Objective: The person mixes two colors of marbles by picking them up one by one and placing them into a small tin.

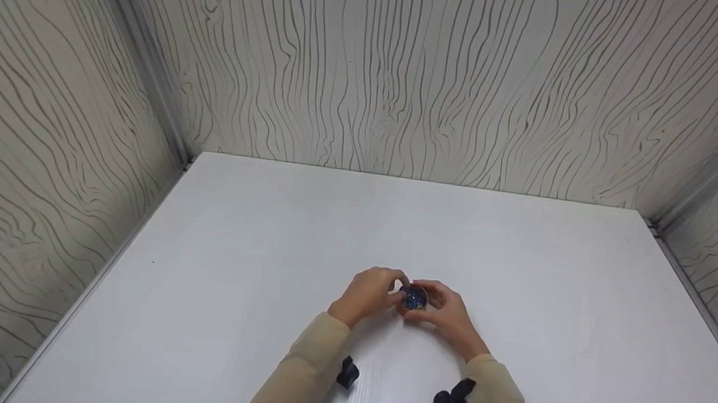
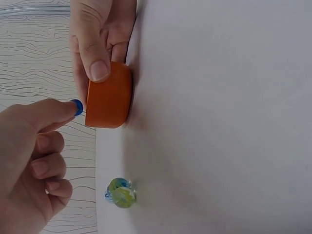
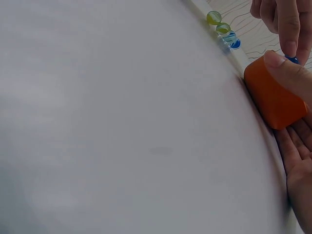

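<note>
My right hand (image 1: 451,312) curls round a small orange cup (image 2: 109,102), thumb on its near side. The cup stands on the table, and in the head view blue pieces (image 1: 415,297) show inside it. Between left thumb and finger I pinch a blue marble (image 2: 77,107), right at the cup's rim. That left hand (image 1: 369,294) has its other fingers curled in. Several glass marbles, one a yellow-green marble (image 3: 214,18), lie in a cluster on the table beside the cup; my left hand hides them in the head view.
The white table (image 1: 267,233) runs back to a wood-grain patterned wall (image 1: 369,74), with similar panels on both sides. Dark wrist-camera mounts (image 1: 454,398) stick out from both forearms, low over the table.
</note>
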The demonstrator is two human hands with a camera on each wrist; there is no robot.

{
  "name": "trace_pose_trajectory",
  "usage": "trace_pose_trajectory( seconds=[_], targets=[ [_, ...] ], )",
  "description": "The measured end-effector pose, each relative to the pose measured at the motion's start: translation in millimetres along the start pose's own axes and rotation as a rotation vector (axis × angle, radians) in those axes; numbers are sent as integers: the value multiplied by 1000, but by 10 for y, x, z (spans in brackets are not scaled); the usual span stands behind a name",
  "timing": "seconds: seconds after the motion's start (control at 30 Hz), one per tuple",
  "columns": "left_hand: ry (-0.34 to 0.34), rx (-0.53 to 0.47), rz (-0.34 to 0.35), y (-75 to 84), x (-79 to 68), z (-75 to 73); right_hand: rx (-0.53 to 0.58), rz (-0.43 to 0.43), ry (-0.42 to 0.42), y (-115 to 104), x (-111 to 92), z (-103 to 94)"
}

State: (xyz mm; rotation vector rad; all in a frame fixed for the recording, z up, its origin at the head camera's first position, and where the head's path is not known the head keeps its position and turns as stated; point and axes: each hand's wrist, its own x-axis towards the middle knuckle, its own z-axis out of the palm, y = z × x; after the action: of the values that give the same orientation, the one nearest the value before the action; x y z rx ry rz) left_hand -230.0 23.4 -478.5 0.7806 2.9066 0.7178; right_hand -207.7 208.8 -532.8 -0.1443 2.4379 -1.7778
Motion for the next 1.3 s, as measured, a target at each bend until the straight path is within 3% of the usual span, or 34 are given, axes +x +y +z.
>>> trace_pose_trajectory(
  seconds=[0.37, 0.63, 1.3],
  targets=[
    [-15, 19, 7, 22, 41, 19, 15, -24, -10, -16, -15, 3],
    [-23, 12, 5, 16, 40, 9, -2, 4, 16, 1, -1, 10],
    [18, -7, 32, -52, -12, -32, 24, -9, 1, 1, 5, 1]
  ],
)
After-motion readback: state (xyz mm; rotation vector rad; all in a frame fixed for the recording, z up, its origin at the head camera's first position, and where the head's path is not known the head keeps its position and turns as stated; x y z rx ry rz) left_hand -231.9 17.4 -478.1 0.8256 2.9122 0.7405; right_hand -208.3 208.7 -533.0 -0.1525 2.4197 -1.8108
